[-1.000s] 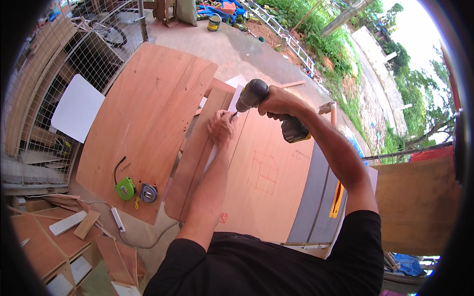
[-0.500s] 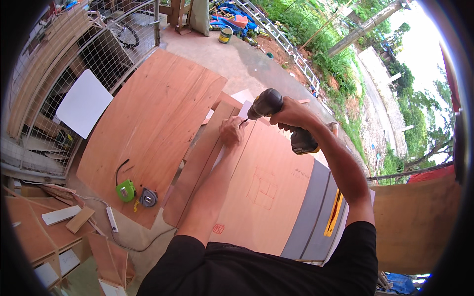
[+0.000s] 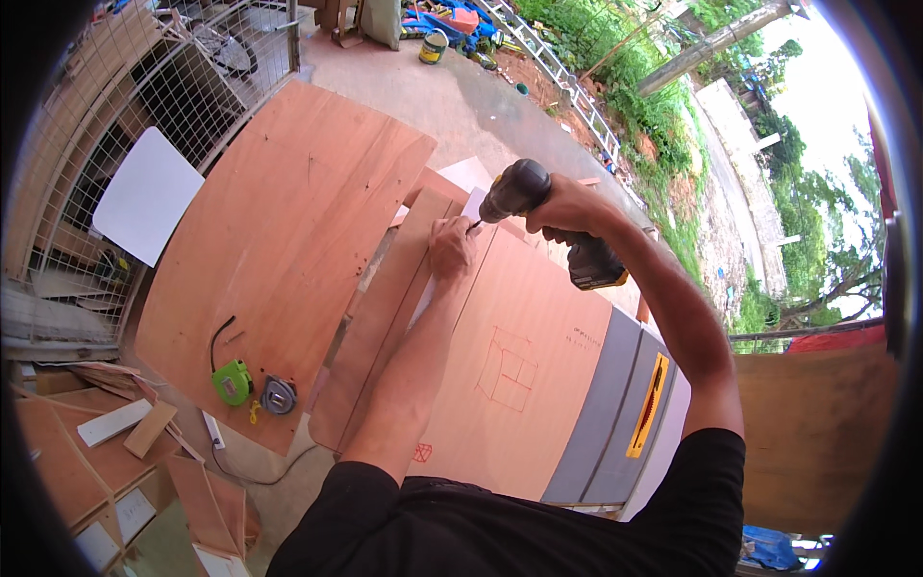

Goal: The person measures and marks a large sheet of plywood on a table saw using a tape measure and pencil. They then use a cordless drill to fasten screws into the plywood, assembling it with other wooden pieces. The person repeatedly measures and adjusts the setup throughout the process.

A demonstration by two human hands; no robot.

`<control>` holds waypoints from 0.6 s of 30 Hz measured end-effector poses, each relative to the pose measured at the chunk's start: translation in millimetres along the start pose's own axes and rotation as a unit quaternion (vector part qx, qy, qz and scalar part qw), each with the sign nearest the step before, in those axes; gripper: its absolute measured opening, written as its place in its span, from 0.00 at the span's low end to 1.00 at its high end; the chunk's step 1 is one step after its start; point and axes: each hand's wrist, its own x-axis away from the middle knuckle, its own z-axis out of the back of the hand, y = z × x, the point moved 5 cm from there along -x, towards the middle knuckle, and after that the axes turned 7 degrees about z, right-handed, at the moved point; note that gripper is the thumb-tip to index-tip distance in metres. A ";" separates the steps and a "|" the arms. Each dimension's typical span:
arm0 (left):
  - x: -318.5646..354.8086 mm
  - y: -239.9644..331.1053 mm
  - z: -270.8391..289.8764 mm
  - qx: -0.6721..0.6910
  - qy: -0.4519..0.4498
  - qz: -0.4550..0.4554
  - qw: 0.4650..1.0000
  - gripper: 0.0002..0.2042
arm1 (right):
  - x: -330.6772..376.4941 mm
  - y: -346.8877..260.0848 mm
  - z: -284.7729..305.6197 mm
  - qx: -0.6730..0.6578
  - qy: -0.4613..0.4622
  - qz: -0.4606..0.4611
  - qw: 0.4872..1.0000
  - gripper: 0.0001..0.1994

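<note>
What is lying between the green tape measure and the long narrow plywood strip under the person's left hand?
In the head view, a small grey round tape measure lies between the green tape measure and the long narrow plywood strip, on the big plywood sheet.

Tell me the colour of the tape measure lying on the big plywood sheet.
Bright green tape measure, seen in the head view, beside a grey one.

Grey saw table (image 3: 615,404) w/ plywood sheet (image 3: 524,375) on top.

Sunlit concrete yard (image 3: 452,96), wire fence (image 3: 125,106) left, greenery (image 3: 663,106) beyond.
</note>
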 end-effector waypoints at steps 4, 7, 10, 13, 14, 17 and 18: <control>0.5 3.4 4.8 0.001 0.011 -0.019 1.000 0.08 | -1.4 -5.3 -1.6 0.004 -0.014 -0.005 1.000 0.13; 0.4 3.7 6.0 0.003 0.009 -0.003 1.000 0.09 | -3.2 -10.3 0.3 0.015 -0.015 -0.006 1.000 0.12; 1.7 5.3 6.3 -0.010 0.016 0.016 1.000 0.10 | -6.1 -13.4 0.4 0.029 -0.019 -0.021 0.999 0.13; 2.4 5.8 7.3 -0.035 0.021 0.028 0.999 0.10 | -7.6 -15.6 1.0 0.029 -0.015 -0.023 0.999 0.13; 2.0 6.0 6.5 -0.045 0.015 0.031 0.998 0.10 | -7.4 -15.4 2.0 0.027 -0.012 -0.024 0.999 0.13; 0.4 6.6 5.1 -0.054 0.021 0.021 0.998 0.10 | -4.9 -13.5 1.7 0.000 0.004 -0.008 1.000 0.13; 0.3 4.5 3.3 -0.063 0.006 0.029 0.998 0.10 | -4.4 -12.6 0.9 -0.002 0.008 -0.002 1.000 0.12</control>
